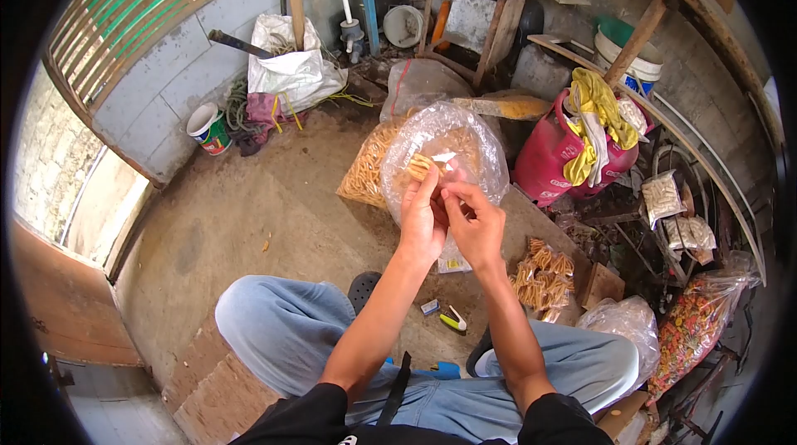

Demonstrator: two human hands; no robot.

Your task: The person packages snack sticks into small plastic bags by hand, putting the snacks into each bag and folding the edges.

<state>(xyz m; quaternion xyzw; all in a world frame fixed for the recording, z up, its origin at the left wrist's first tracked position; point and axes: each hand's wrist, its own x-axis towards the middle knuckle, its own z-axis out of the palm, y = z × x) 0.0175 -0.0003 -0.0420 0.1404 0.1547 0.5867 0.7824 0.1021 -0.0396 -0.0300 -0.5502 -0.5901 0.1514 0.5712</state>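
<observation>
My left hand (425, 217) is closed around a small bunch of tan stick-like snacks (421, 167), which shows above the thumb. Right beside it, my right hand (475, 225) has its thumb and fingertips pinched together close to the left fingers. What the pinch holds, if anything, is too small to make out. Both hands are over a large clear plastic bag (490, 167), its mouth open, with more tan pieces inside. Behind it to the left stands a clear bag full of tan snack sticks (363, 177).
Bundled snacks (544, 279) lie at the right. A green-handled cutter-like tool (453, 320) and a small blue box (429, 307) are on the floor. Pink gas cylinders (548, 150) carry a yellow cloth (594, 113). A paint bucket (207, 129) stands by the left wall.
</observation>
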